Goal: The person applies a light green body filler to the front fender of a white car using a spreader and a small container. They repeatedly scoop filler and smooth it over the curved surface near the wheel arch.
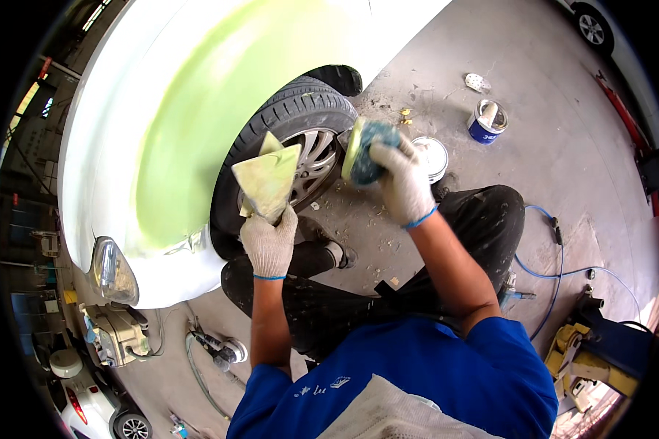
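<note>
My left hand (269, 243), in a white knit glove, is closed round the handle end of a putty spreader (267, 178). Its broad blade points up, coated with yellow-green putty, and a second putty-covered corner shows behind it. My right hand (408, 189), also gloved, grips a thick, round blue-green pad-like piece (371, 152) with a yellow-green face turned left; motion blurs it. Both hands are in front of the car's wheel (311, 157), apart from each other. A white fender (220, 110) beside them carries a wide smooth patch of yellow-green filler.
An open blue-and-white can (485, 132) and a round white tin (433, 157) stand on the floor to the right. A blue air hose (561, 274) curls there. A sander (227, 353) lies at lower left, near a beige machine (117, 335). My knees flank the work.
</note>
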Demonstrator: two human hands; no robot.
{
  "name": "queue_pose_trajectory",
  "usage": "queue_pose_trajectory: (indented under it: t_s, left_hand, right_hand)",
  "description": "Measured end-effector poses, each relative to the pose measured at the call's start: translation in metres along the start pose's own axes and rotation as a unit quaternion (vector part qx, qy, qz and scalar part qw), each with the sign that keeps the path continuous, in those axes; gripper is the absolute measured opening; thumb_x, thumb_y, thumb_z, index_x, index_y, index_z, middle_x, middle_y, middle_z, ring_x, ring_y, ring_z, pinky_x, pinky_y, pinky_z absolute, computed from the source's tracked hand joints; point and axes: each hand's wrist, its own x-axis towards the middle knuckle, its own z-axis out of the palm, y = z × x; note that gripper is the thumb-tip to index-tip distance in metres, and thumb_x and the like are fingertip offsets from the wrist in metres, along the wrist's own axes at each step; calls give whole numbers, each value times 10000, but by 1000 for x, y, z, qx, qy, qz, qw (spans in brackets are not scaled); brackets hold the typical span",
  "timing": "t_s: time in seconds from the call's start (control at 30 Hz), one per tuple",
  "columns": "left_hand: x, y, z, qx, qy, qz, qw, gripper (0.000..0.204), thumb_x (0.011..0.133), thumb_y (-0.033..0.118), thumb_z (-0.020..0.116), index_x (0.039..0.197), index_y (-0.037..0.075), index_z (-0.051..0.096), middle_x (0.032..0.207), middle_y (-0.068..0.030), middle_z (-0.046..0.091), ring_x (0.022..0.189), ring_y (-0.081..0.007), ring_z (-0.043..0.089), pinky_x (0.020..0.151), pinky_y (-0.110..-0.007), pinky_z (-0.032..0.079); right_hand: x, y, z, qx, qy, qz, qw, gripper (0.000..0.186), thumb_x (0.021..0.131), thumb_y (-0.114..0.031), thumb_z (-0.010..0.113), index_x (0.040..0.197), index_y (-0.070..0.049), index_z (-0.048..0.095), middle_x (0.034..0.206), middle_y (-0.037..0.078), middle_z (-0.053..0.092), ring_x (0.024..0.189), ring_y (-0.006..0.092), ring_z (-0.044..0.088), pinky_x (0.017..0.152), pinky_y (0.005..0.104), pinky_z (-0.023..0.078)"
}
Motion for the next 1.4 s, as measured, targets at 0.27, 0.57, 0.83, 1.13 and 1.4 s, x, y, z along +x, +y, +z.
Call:
queue_pose_trajectory:
  t_s: [0.27,0.57,0.83,1.13,1.4]
  left_hand:
    - [22,-9,69,115,-354,87,924,300,826,331,685,825,34,727,809,-245,699,786,-423,698,746,-531,555]
    - [32,15,131,92,-522,153,834,263,795,261,696,953,55,743,892,-228,731,855,-393,729,788,-504,586]
    - [62,15,143,39,-490,192,849,261,796,271,693,930,55,755,899,-228,732,870,-396,727,804,-506,583]
    - [36,-19,106,0,-499,178,848,279,784,302,706,928,72,771,914,-221,734,859,-404,719,797,-521,571]
    - [34,-40,124,-22,-517,219,827,297,760,306,723,937,72,771,913,-228,733,880,-412,719,816,-519,575]
  right_hand:
    - [124,-43,46,7,-67,-142,988,307,890,29,628,1189,102,623,1047,149,695,893,222,715,778,356,637]
    - [254,-70,97,-200,23,-224,954,362,872,-71,666,1222,17,637,1022,145,665,896,275,670,750,418,570]
    - [278,-62,113,-246,69,-244,936,357,874,-69,662,1220,15,636,1020,148,661,897,282,666,753,421,566]
    - [274,-52,124,-268,112,-268,918,351,877,-68,658,1217,14,633,1018,152,656,899,289,662,756,424,562]
    - [270,-41,138,-270,148,-291,906,345,879,-66,655,1214,12,632,1017,155,652,901,296,658,759,427,558]
